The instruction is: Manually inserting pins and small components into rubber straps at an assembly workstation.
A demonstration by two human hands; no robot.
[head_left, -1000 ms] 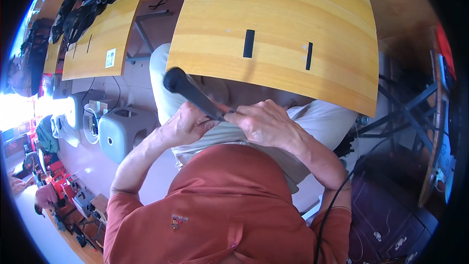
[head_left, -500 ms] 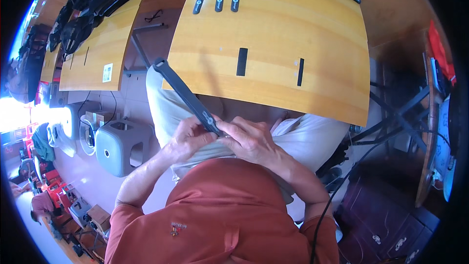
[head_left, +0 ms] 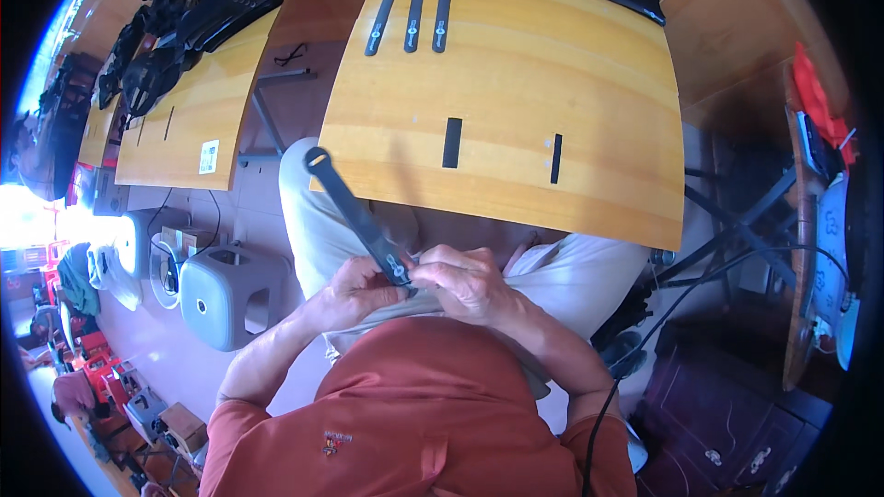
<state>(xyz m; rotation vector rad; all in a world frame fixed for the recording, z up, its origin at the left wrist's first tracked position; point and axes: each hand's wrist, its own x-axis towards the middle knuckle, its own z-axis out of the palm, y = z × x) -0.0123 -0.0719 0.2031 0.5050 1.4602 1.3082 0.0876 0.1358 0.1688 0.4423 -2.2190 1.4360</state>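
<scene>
Your left hand [head_left: 354, 290] and right hand [head_left: 465, 281] both pinch lower end of black strap [head_left: 354, 212] above lap, below wooden desk [head_left: 516, 83]. Strap likely light, semi-stiff; grip near buckle end.

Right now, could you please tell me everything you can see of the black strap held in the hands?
The strap is a long, narrow, flat black band, plastic or rubber by its look, with a loop-shaped end pointing up and left, over the table's near edge. Near its lower end sits a small pale fitting. It slants down to the right above the lap. The left hand and right hand pinch its lower end between their fingertips; nothing else touches it. Three similar straps lie side by side on the table's far part.
</scene>
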